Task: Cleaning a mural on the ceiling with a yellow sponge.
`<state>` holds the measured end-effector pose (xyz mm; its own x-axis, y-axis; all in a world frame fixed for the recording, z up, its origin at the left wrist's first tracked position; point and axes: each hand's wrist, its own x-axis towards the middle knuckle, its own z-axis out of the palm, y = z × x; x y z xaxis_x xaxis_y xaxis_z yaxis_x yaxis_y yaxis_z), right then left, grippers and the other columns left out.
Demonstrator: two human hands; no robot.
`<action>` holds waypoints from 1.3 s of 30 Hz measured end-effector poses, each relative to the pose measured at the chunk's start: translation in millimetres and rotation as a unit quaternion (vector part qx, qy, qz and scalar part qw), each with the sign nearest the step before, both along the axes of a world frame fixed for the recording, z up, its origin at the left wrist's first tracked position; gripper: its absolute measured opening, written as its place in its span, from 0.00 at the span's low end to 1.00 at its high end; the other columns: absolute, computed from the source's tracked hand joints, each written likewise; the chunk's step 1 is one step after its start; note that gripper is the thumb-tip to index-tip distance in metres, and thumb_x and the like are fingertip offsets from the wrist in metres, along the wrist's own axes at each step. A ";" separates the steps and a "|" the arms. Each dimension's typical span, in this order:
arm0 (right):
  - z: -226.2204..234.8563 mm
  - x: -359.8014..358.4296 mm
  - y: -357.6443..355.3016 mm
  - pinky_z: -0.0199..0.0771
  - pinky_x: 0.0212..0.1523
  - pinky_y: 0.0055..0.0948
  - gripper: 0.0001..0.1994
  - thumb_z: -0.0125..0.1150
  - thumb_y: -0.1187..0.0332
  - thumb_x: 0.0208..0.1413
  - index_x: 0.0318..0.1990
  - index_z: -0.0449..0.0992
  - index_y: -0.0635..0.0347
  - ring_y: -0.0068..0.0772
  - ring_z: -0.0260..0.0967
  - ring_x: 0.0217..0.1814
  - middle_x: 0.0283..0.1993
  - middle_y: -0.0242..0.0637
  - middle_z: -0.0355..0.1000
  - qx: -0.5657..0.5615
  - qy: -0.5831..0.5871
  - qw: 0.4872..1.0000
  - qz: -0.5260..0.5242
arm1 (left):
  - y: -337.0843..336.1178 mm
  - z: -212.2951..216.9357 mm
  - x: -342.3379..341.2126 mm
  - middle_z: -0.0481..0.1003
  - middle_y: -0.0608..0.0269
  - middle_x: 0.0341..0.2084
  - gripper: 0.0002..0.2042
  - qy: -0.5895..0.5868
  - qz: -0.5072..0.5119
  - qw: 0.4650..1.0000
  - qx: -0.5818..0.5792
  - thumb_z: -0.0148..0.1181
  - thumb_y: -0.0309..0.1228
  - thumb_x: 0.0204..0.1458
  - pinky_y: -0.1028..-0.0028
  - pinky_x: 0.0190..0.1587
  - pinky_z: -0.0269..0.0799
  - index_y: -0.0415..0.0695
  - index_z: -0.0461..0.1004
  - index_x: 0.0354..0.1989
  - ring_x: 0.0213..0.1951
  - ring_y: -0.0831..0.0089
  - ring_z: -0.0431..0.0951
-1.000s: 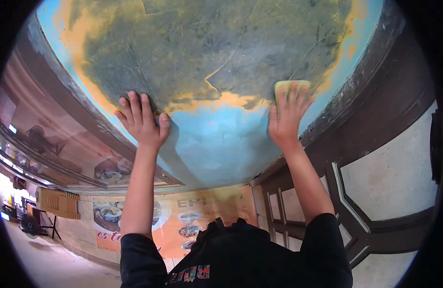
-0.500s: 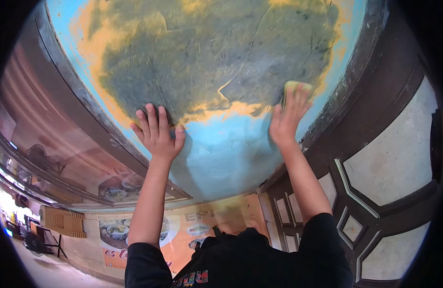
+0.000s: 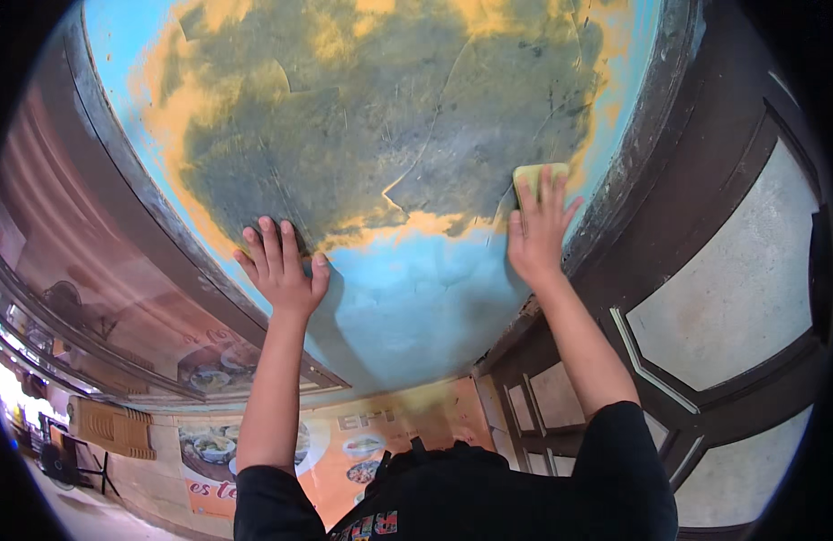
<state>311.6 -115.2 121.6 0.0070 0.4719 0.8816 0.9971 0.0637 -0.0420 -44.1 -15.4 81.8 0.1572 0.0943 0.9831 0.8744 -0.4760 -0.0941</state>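
Observation:
Before me rises a light blue wall [image 3: 407,307] with a large dark grey patch [image 3: 344,144], ragged orange-yellow at its edges. A thin crack with a pale chipped bend runs through the patch. My left hand [image 3: 281,275] lies with fingers spread on the patch's lower left edge and holds nothing. Under the fingers of my right hand [image 3: 539,236] is a flat yellow sponge-like pad [image 3: 527,173], pressed against the lower right edge of the patch. The pad's lower part is hidden by that hand.
A dark wooden frame with a reflective glass pane [image 3: 101,243] borders the wall on the left. To the right stands a dark brown panelled door [image 3: 705,279] with pale panels. Behind, an orange food banner [image 3: 344,442], a stack of brown plastic chairs [image 3: 114,428] and a black fan [image 3: 60,462] show.
The view has shifted slightly. My right hand and the pad now sit a little lower and further left against the patch; my left hand stays spread at the patch's lower left edge.

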 end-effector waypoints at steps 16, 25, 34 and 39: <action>-72.4 -43.2 17.7 0.20 0.59 0.80 0.27 0.53 0.59 0.55 0.64 0.62 0.35 0.52 0.34 0.75 0.73 0.36 0.44 -0.041 0.007 0.998 0.042 | 10.8 -25.8 6.1 0.54 0.51 0.66 0.31 -0.007 -0.009 1.000 0.001 0.45 0.47 0.55 0.53 0.68 0.25 0.43 0.58 0.65 0.70 0.53 0.43; -81.7 -59.4 16.0 0.20 0.58 0.81 0.28 0.59 0.63 0.50 0.62 0.65 0.34 0.52 0.38 0.74 0.72 0.35 0.47 -0.106 -0.065 0.991 0.053 | 14.1 -30.2 10.1 0.54 0.50 0.66 0.31 -0.010 -0.005 1.000 0.009 0.44 0.48 0.55 0.52 0.68 0.25 0.42 0.59 0.64 0.70 0.52 0.43; -85.8 -76.8 32.4 0.14 0.60 0.78 0.31 0.60 0.66 0.47 0.63 0.64 0.34 0.53 0.35 0.75 0.73 0.35 0.44 -0.073 -0.088 0.990 0.078 | 20.2 -35.6 7.8 0.53 0.50 0.66 0.31 -0.006 0.001 1.000 0.006 0.43 0.47 0.55 0.52 0.68 0.25 0.41 0.59 0.64 0.70 0.52 0.42; -95.1 -88.2 37.7 0.20 0.59 0.80 0.30 0.60 0.66 0.46 0.61 0.67 0.33 0.48 0.36 0.75 0.72 0.30 0.50 -0.075 -0.151 0.982 0.083 | 26.2 -37.0 6.7 0.53 0.50 0.66 0.31 -0.009 0.000 1.000 0.012 0.43 0.47 0.55 0.52 0.68 0.26 0.41 0.59 0.64 0.70 0.52 0.42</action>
